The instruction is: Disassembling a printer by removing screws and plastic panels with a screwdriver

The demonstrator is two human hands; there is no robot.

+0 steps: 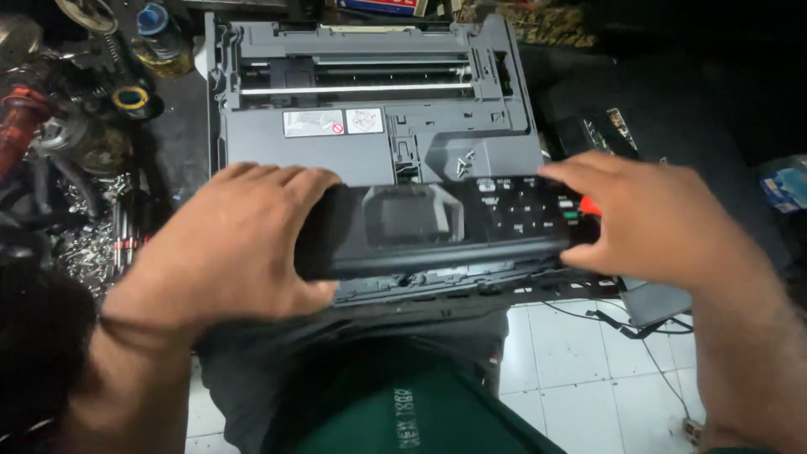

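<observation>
At the front edge of the opened grey plastic printer body point(378, 109), we hold a long black glossy control panel point(437, 223) with small buttons. Our left hand point(227, 244) wraps its left end, and our right hand point(647, 219) clasps its right end.
</observation>
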